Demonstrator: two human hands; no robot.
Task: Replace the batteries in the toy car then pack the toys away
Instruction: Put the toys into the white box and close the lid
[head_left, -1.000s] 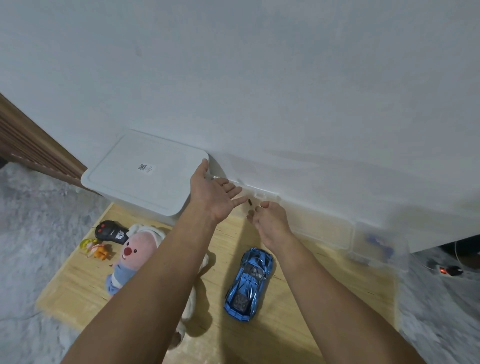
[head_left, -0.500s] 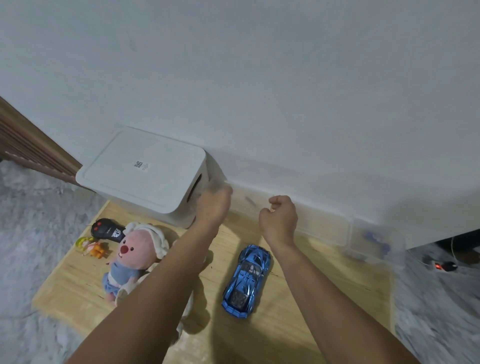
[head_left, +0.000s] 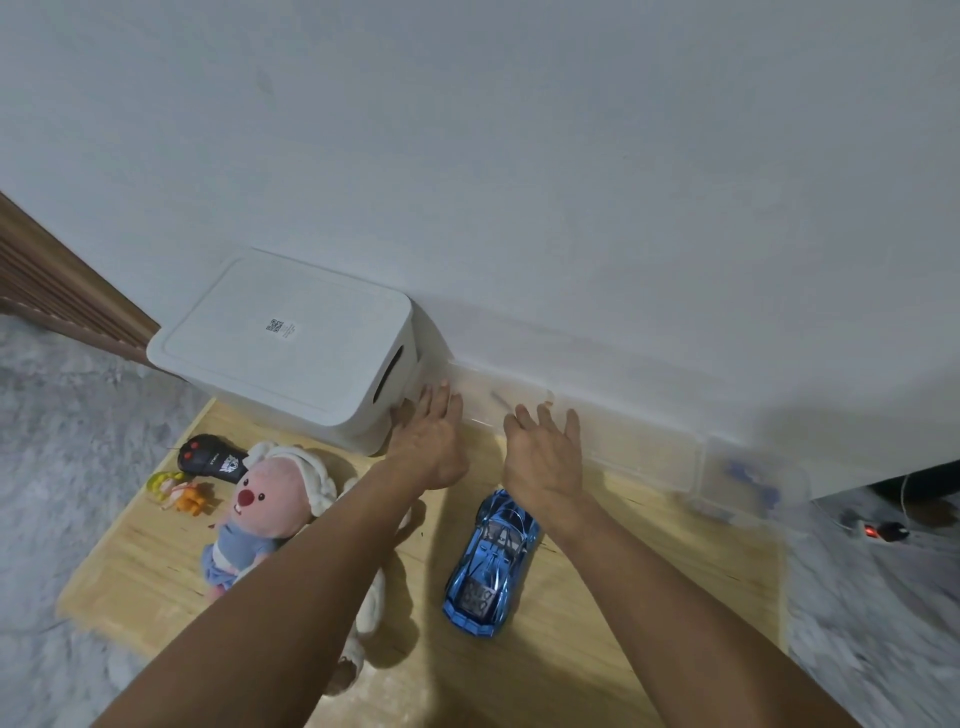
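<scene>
A shiny blue toy car (head_left: 491, 564) lies on the wooden board (head_left: 597, 644), nose toward me. My left hand (head_left: 431, 441) and my right hand (head_left: 543, 452) are both flat, palms down, fingers spread, at the near edge of a long clear plastic box (head_left: 634, 441) that lies along the wall. Neither hand holds anything. A pink plush toy (head_left: 265, 514) lies left of my left forearm. A black remote control (head_left: 210, 457) and a small yellow-orange toy (head_left: 176, 491) sit further left.
A white lidded storage bin (head_left: 283, 343) stands at the back left against the wall. A smaller clear container (head_left: 748, 483) with blue items sits at the right end. Grey carpet (head_left: 78, 441) surrounds the board. A cable with a red light (head_left: 878, 531) lies at far right.
Both hands have gone from closed fists to flat and spread, and sit slightly lower against the clear box. The view has shifted a little.
</scene>
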